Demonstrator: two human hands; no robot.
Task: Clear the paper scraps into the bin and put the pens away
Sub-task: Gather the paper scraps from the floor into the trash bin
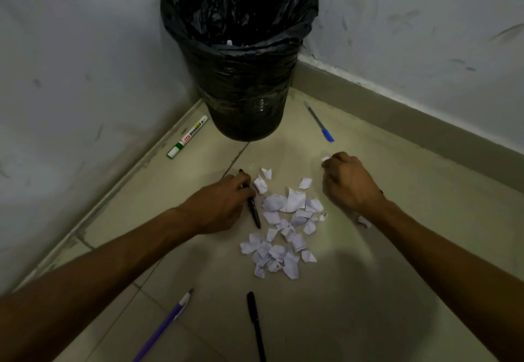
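- Scraps of torn white paper [283, 228] lie in a loose heap on the beige tiled floor [368, 276], between the two hands.
- Left hand [221, 205] rests on the floor at the heap's left edge, fingers curled over a black pen [254, 215] whose near end pokes out beneath them; whether they are closed on it cannot be told.
- Right hand [348, 183] sits right of the heap, closed into a loose fist with a small white scrap [325, 159] showing at its far fingertips.
- Round bin lined with a black plastic bag [241, 49] stands in the far corner where the two pale walls meet.
- White whiteboard marker with a green cap [187, 137] lies left of the bin, along the wall.
- Clear pen with a blue cap [319, 122] lies right of the bin.
- Purple pen [167, 322] and a second black pen [256, 327] lie on the near floor, well apart from the heap.
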